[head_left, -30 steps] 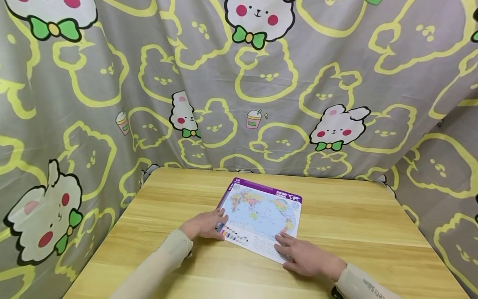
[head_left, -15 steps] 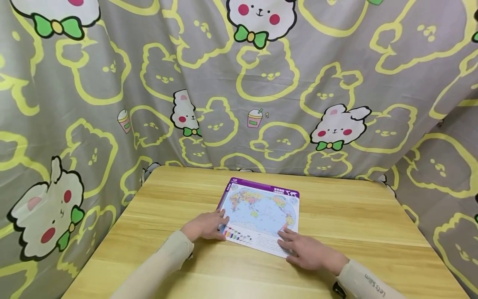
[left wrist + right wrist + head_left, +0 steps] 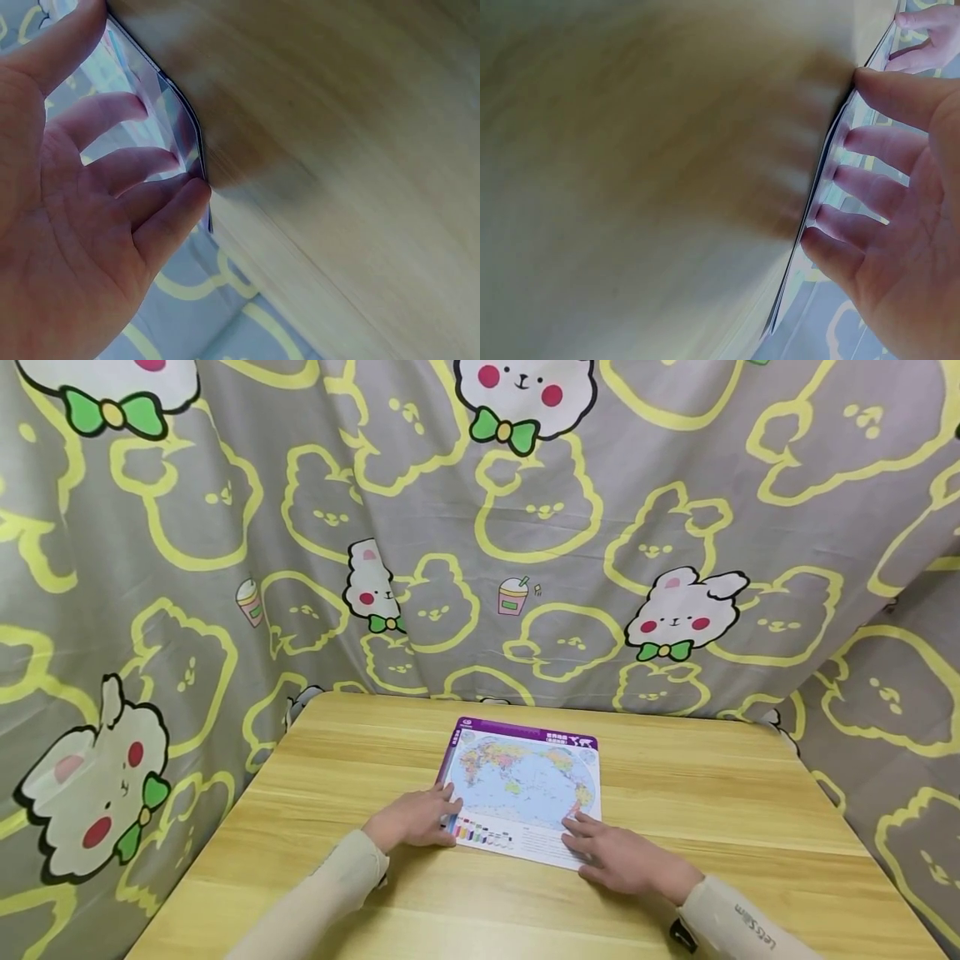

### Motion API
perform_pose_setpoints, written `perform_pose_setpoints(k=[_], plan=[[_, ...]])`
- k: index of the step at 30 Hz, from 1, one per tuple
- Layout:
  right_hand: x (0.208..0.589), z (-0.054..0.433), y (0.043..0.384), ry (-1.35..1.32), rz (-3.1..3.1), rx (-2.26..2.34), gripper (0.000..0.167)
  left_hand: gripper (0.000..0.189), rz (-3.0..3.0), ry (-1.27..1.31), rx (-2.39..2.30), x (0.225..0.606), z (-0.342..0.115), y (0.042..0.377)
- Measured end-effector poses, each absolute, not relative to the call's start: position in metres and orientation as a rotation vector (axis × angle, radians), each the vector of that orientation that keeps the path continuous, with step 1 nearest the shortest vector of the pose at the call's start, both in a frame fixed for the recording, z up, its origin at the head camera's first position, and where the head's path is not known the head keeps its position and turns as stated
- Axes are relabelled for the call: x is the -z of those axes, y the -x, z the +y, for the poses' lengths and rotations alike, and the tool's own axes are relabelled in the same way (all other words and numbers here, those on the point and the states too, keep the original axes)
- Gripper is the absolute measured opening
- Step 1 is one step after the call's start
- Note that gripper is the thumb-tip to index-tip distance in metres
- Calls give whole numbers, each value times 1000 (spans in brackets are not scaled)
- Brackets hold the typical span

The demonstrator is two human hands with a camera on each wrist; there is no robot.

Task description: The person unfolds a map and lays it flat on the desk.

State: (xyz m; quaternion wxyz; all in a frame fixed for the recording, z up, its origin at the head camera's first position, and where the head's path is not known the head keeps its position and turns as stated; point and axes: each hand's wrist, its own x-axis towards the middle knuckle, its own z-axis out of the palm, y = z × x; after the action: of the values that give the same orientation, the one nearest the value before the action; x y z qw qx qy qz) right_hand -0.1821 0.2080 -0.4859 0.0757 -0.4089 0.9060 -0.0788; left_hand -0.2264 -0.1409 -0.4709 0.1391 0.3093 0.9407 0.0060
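Note:
A thin world map board (image 3: 517, 777) with a purple top band lies on the table in the head view, its right side angled slightly toward the person. My left hand (image 3: 415, 818) rests along the board's left edge, fingertips on its surface. At the lower right corner, my right hand (image 3: 628, 857) lays extended fingers on the map. In the left wrist view, the left hand (image 3: 90, 187) touches the board's rounded dark edge (image 3: 176, 97). Spread fingers of the right hand (image 3: 907, 195) press on the board (image 3: 821, 161) near its edge in the right wrist view.
The wooden table (image 3: 712, 793) extends around the board on all sides. A grey curtain (image 3: 450, 510) with yellow outlines and white cartoon animals hangs behind the table and at both sides.
The map board has turned slightly counterclockwise, its lower right corner moving away and its top edge shifting left. My right hand has moved a little right and away; the left stays almost in place.

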Motion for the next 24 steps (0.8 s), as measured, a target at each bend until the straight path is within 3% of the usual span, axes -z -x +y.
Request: perform_pose_setpoints(k=[24], plan=[[487,214,187,1192,2734,238,47,65,2739,-920,6,471,-136,213]])
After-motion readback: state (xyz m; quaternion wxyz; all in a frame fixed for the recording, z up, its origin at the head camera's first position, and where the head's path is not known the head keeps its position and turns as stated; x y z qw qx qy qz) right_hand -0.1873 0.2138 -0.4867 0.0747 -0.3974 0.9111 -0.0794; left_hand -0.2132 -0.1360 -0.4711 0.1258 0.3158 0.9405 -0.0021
